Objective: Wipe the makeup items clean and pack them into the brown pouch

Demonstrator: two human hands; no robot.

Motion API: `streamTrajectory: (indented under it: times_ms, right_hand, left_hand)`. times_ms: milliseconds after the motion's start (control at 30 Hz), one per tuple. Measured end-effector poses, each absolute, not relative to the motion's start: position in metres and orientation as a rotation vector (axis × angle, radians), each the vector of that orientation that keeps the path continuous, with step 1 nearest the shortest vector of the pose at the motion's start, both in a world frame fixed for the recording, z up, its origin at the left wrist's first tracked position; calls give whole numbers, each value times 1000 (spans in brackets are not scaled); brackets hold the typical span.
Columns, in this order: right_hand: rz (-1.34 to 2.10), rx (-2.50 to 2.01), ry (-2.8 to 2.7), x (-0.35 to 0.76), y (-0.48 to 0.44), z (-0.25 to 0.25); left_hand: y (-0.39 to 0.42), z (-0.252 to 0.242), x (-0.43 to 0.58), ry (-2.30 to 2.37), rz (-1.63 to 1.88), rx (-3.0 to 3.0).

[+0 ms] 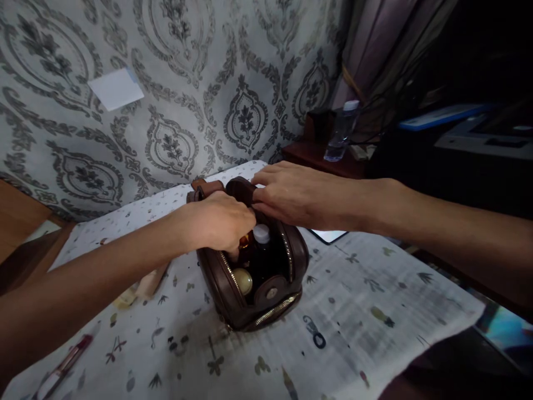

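A dark brown leather bag (212,278) stands unzipped on the patterned cloth, its gold zipper teeth showing around the opening. Inside it are a white-capped bottle (262,234), a round pale-yellow lid (242,281) and an amber glass container (245,243). My left hand (220,222) reaches into the bag from the left, with thumb and curled fingers around the amber container; most of the fingertips are hidden. My right hand (287,191) grips the bag's far right rim, fingers bent over the edge. A brown handle strap (208,188) sticks up behind my left hand.
A lipstick-like tube (64,366) lies at the cloth's near left, and pale items (141,286) lie beneath my left forearm. A phone-like flat object (328,236) is right of the bag. A water bottle (342,130) stands at the back right by the patterned wall (179,111).
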State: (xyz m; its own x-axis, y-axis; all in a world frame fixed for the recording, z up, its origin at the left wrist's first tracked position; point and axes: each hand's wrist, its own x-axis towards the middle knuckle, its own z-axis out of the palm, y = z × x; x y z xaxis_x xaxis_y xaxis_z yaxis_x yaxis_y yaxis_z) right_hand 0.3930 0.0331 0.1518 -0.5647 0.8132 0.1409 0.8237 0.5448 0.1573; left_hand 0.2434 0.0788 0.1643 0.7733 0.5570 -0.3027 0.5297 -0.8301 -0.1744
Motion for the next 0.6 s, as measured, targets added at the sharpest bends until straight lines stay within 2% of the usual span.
streamTrajectory:
  times_ms: [167, 300, 467, 533, 600]
  right_hand:
    - [-440, -1432, -2732, 393, 33, 149]
    - [-472, -1371, -2715, 388, 31, 155]
    - [-273, -1217, -2709, 373, 27, 162]
    - [-184, -1191, -2703, 368, 25, 162]
    - [-123, -1194, -2681, 365, 24, 160]
  left_hand:
    - [80, 182, 237, -813, 618, -2838]
    - [93, 206, 213, -938, 279, -2915]
    - [108, 210, 167, -1094, -323, -2881]
    - [103, 201, 151, -1071, -355, -2907]
    - [91, 190, 139, -972, -236, -3008]
